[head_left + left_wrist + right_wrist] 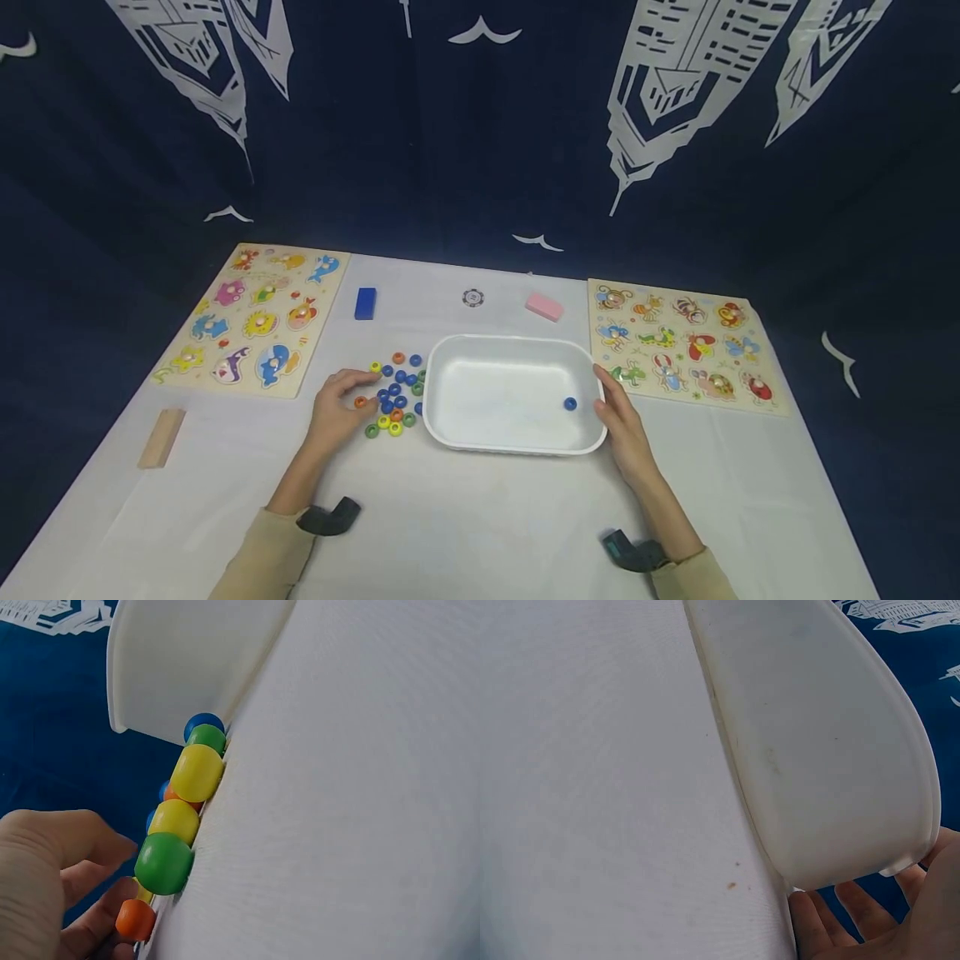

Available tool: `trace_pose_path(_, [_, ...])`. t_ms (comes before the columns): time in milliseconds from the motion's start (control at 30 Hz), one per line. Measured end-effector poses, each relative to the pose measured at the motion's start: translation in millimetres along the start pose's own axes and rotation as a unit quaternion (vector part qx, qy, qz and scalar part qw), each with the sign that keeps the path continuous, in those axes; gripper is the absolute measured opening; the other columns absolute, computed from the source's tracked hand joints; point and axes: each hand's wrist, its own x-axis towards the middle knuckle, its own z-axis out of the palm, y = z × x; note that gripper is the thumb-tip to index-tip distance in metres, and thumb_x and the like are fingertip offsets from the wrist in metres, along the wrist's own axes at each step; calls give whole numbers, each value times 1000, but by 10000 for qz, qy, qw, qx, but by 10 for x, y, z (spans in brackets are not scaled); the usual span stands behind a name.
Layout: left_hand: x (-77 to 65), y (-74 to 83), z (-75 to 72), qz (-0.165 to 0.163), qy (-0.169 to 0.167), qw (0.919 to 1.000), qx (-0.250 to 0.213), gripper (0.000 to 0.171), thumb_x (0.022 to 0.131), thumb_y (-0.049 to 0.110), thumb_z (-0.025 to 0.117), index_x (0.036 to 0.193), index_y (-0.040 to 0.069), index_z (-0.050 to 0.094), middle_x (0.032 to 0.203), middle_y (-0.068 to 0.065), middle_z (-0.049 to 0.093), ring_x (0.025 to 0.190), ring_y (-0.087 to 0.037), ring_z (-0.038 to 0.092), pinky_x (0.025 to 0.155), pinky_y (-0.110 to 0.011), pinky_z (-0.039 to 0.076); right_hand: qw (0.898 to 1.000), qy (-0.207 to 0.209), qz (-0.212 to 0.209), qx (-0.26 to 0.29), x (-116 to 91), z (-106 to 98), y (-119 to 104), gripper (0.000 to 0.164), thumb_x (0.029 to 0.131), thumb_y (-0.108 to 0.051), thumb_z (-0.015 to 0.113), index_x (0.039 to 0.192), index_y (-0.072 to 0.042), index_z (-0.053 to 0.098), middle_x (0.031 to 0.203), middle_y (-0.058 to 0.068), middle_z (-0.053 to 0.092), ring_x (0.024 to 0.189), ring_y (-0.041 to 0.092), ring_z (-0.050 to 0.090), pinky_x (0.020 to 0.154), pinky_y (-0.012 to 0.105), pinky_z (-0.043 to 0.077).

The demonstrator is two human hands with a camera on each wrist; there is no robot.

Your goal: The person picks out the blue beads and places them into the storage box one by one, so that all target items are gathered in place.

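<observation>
A white plastic tray (495, 396) sits in the middle of the table with one blue bead (570, 403) inside, toward its right end. My right hand (628, 433) holds the tray's right end, thumb at the rim and other fingers against the outer wall (855, 855). Left of the tray lies a loose group of blue, yellow, green and orange beads (394, 389). At the left edge of this group, my left hand (335, 417) curves with thumb and fingers apart. An orange bead (136, 920) lies close to its fingers; whether they touch is unclear.
Animal puzzle boards stand at the back left (255, 321) and back right (678, 346). Behind the tray lie a blue block (365, 304), a poker chip (473, 297) and a pink block (544, 306). A wooden block (161, 438) lies far left.
</observation>
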Motion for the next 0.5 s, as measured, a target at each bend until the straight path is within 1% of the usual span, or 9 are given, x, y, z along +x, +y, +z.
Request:
trace_pose_path(67, [3, -15, 18, 1, -121, 9995, 282, 34, 71, 10, 69, 104, 18, 64, 107, 2, 56, 109, -19, 43, 98, -43, 32, 10000, 15, -6, -9, -10, -5, -2, 47, 94, -19, 37, 139, -21, 25, 149, 2, 15, 136, 19, 10, 99, 6, 17])
trace_pose_path(133, [3, -14, 34, 54, -155, 9987, 482, 33, 70, 11, 70, 102, 17, 65, 105, 2, 56, 107, -19, 44, 96, -42, 34, 10000, 14, -7, -6, -19, -12, -4, 47, 94, -19, 36, 139, -21, 25, 149, 2, 15, 136, 20, 10, 100, 8, 17])
trace_pose_path(200, [1, -3, 45, 118, -127, 9977, 653, 31, 70, 12, 71, 100, 15, 66, 102, 2, 56, 103, -18, 44, 92, -40, 36, 10000, 14, -20, 1, -24, -16, -8, 47, 94, -18, 36, 140, -20, 25, 149, 3, 15, 136, 20, 10, 101, 9, 17])
trace_pose_path(267, [-1, 14, 50, 186, -103, 9967, 783, 29, 69, 12, 71, 98, 13, 66, 100, 1, 55, 100, -18, 44, 89, -39, 37, 10000, 12, -8, 7, -26, -18, -10, 47, 94, -18, 36, 140, -20, 25, 149, 2, 15, 136, 19, 10, 100, 8, 17])
trace_pose_path(367, [-5, 43, 42, 231, -37, 9959, 870, 27, 70, 13, 72, 96, 13, 67, 99, 1, 56, 100, -18, 45, 87, -38, 38, 10000, 15, -3, 19, -19, -17, -9, 47, 94, -18, 36, 139, -20, 25, 148, 2, 15, 136, 19, 10, 100, 7, 17])
trace_pose_path(433, [-10, 75, 26, 229, 106, 9964, 814, 26, 70, 14, 72, 96, 13, 66, 99, 1, 58, 100, -18, 48, 88, -37, 39, 10000, -3, 8, 41, -12, -15, -5, 47, 94, -18, 36, 140, -20, 25, 149, 2, 15, 136, 19, 10, 104, 14, 17])
trace_pose_path(500, [-9, 131, 10, 269, 335, 9971, 633, 25, 71, 14, 72, 95, 14, 66, 95, 2, 60, 97, -16, 52, 86, -35, 42, 10000, -31, -5, 64, -5, -13, -2, 47, 94, -17, 36, 140, -20, 24, 149, 3, 14, 136, 20, 9, 108, 24, 16])
